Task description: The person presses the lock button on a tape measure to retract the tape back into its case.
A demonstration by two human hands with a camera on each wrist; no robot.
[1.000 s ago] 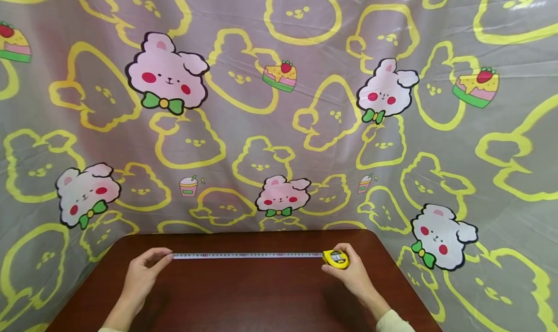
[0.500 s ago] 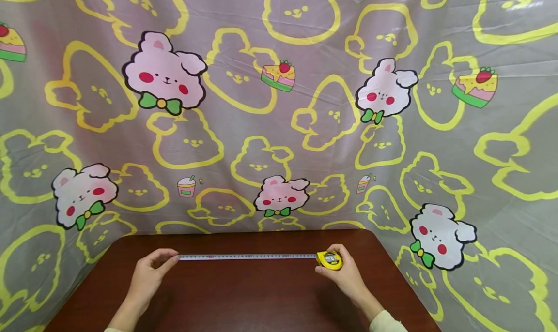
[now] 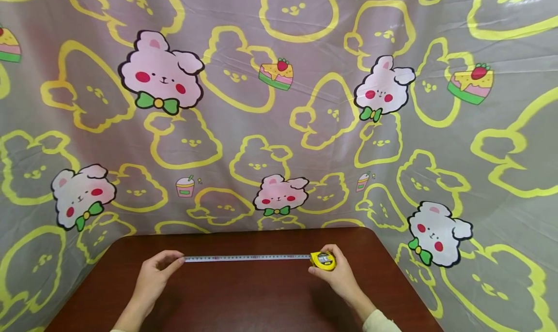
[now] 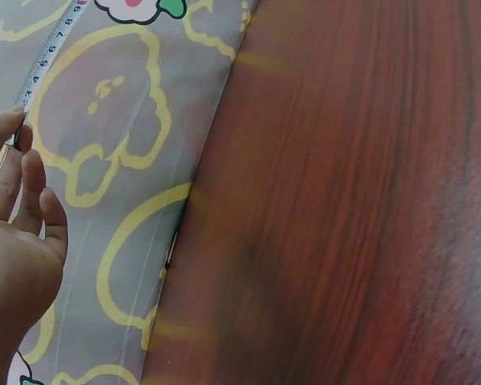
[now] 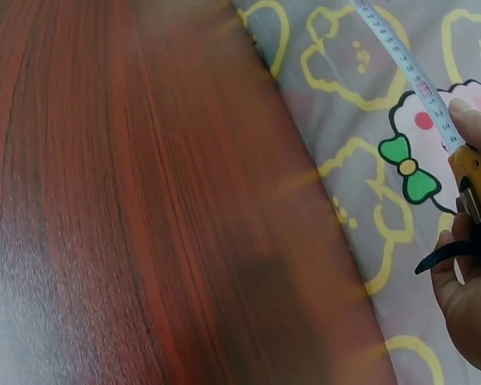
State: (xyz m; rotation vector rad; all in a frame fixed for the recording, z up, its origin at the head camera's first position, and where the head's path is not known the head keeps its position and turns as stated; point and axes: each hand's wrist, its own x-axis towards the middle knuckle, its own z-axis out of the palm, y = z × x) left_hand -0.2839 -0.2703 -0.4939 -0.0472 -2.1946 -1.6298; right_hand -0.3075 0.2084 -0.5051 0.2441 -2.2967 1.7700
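A yellow tape measure (image 3: 323,261) sits in my right hand (image 3: 340,276), gripped between the thumb and fingers. Its white blade (image 3: 248,258) runs out to the left, stretched nearly level above the table. At the far end my left hand (image 3: 152,279) pinches the blade's tip between thumb and forefinger. From the left wrist, the other fingers of the left hand (image 4: 20,216) look loosely bent below the pinch. The right wrist view has the tape measure's case (image 5: 474,188) at its edge, a dark strap (image 5: 449,255) hanging from it; part of the right hand is cut off.
Below both hands lies a dark red-brown wooden table (image 3: 244,298) with rounded far corners. A grey curtain (image 3: 314,167) printed with yellow outlines and white rabbit faces hangs close behind the table and along both sides.
Both hands have come closer together, the right one moving left and the left one moving right. The exposed length of blade between them has become shorter.
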